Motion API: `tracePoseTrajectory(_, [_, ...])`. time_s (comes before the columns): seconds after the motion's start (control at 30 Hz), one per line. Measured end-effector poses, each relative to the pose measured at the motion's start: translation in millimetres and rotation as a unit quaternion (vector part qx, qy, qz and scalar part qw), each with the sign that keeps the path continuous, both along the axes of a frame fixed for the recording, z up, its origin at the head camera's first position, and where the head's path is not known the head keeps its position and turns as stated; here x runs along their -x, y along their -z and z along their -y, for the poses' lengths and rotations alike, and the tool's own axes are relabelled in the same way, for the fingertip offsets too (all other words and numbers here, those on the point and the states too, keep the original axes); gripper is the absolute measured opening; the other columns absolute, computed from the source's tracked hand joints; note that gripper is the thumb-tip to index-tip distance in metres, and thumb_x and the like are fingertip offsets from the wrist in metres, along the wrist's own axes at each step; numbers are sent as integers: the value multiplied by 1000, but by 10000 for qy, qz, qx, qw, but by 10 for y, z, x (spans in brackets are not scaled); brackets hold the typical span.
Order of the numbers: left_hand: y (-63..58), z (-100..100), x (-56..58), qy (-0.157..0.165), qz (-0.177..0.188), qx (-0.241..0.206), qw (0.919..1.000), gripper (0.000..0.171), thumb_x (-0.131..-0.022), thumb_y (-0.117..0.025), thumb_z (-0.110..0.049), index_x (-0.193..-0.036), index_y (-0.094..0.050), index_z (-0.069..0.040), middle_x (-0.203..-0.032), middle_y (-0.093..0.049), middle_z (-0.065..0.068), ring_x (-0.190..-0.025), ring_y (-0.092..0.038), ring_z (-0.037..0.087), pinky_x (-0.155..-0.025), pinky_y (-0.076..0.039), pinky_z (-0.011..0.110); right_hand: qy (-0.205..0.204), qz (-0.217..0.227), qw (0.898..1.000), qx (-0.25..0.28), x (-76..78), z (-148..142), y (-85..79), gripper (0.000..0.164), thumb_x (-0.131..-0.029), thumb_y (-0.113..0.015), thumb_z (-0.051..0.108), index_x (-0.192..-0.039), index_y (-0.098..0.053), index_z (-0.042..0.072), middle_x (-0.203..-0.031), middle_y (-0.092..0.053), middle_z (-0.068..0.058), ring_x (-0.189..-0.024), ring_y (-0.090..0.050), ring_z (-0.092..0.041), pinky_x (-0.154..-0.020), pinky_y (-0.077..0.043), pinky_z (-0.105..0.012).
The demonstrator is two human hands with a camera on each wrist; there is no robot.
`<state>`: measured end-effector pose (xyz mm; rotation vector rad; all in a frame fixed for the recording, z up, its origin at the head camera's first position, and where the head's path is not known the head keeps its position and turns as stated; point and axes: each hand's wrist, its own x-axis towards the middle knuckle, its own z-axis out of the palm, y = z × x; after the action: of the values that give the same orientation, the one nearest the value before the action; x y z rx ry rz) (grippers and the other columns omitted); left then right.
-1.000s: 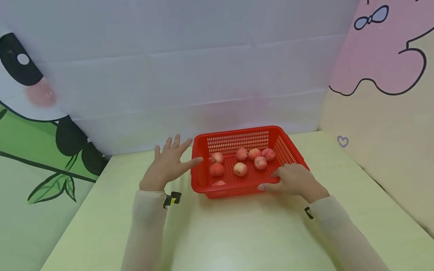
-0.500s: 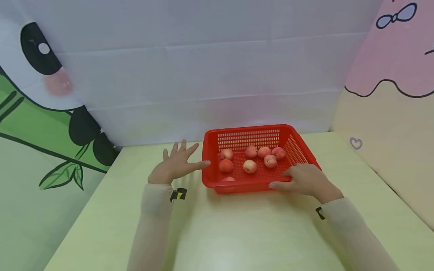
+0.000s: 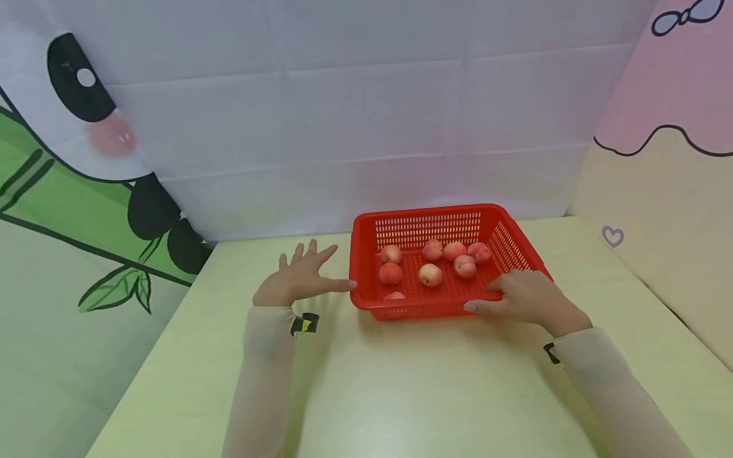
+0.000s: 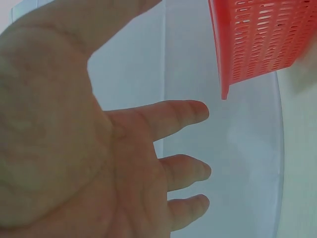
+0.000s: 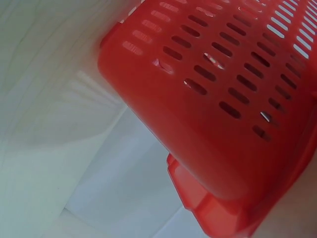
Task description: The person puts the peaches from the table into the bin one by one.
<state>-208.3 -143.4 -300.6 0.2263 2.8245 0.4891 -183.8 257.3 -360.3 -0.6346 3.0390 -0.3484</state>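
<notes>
A red plastic basket with slotted walls stands at the back of the table. Several small red-and-yellow fruits, which look like peaches, lie in it. My right hand grips the basket's near right rim, thumb outside and fingers over the edge. At the left side is my left hand, fingers spread and straight, its thumb tip at the left rim. Whether that thumb touches the rim I cannot tell. The left wrist view shows the bare palm with the other fingers apart from the basket.
Behind the basket rises a pale cloth wall. A printed panel borders the light table on the left, and a cream and pink one on the right.
The head view has shifted, so everything sits farther right in it. My left thumb has drawn back slightly from over the left rim. The right hand keeps its grip on the basket.
</notes>
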Motion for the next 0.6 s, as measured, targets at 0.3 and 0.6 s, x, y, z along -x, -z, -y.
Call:
tracePoseTrajectory(0.3, [0,2,12,-21,-53,40,10000,104,-69,-60,-77,-153,-21,-31,-160,1,15,-145,8,38,-109,6,64,-99,38,9999,-114,-2,6,-47,58,-72,-47,85,-66,-60,28,-52,-41,9,-56,-43,-8,-55,-33,-29])
tracePoseTrajectory(0.6, [2,3,31,-14,-41,52,10000,103,-70,-60,-76,-153,-20,-30,-160,2,15,-145,8,39,-109,6,64,-110,-7,9998,-134,19,-40,-47,72,-73,-47,84,-101,-72,23,-73,-59,12,-70,-54,-8,-64,-42,-32])
